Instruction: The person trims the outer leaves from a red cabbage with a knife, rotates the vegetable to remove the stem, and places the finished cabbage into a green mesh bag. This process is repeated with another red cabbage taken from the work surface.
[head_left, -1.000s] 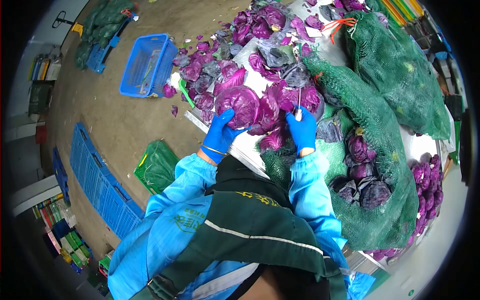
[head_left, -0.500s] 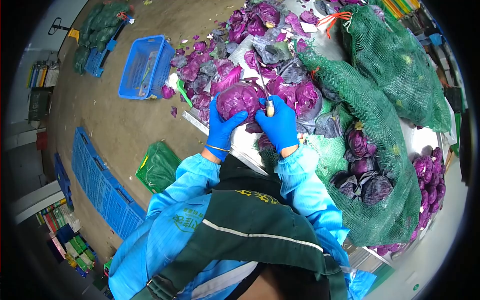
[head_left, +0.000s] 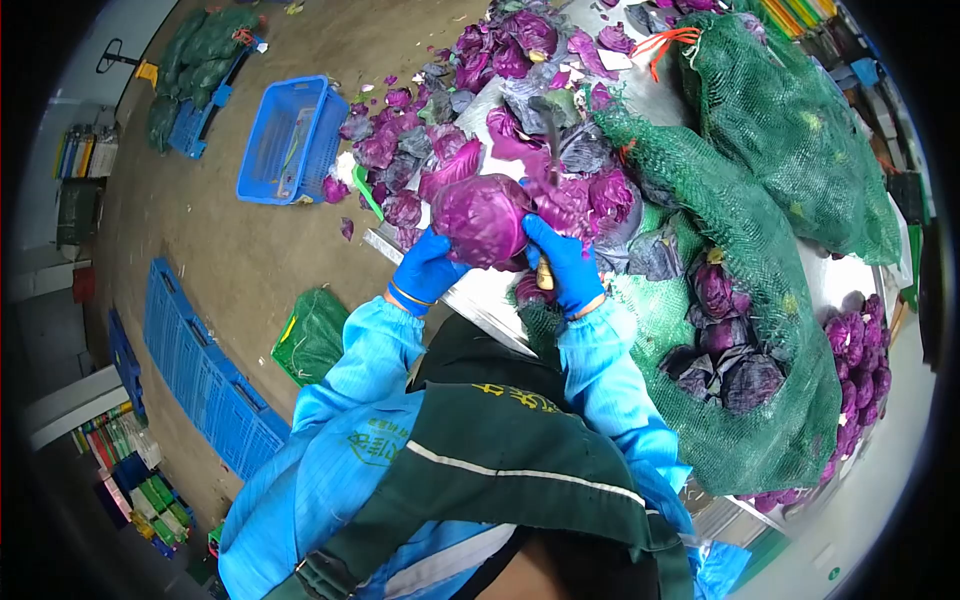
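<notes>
A round purple cabbage (head_left: pixel 481 220) is held up over the edge of the metal table (head_left: pixel 488 308). My left hand (head_left: pixel 425 270), in a blue glove, grips it from the lower left. My right hand (head_left: pixel 565 262), also gloved in blue, is closed round the wooden handle of a knife (head_left: pixel 545 274), its fingertips near the cabbage's right side. The blade points away from me and is blurred. A loose purple leaf (head_left: pixel 560 205) shows beside the right hand, by the blade. Purple and grey outer leaves (head_left: pixel 385 145) are heaped behind the cabbage.
A green net bag (head_left: pixel 750 420) with cabbages lies open at the right, and a full net bag (head_left: pixel 800 150) lies behind it. Netted purple cabbages (head_left: pixel 858 360) stand far right. A blue basket (head_left: pixel 285 140), blue pallet (head_left: pixel 205 370) and green net bundle (head_left: pixel 316 335) are on the floor.
Both hands have moved toward me and the left hand now grips the cabbage lower down. The knife handle has come lower, and a leaf is now loose beside the right hand.
</notes>
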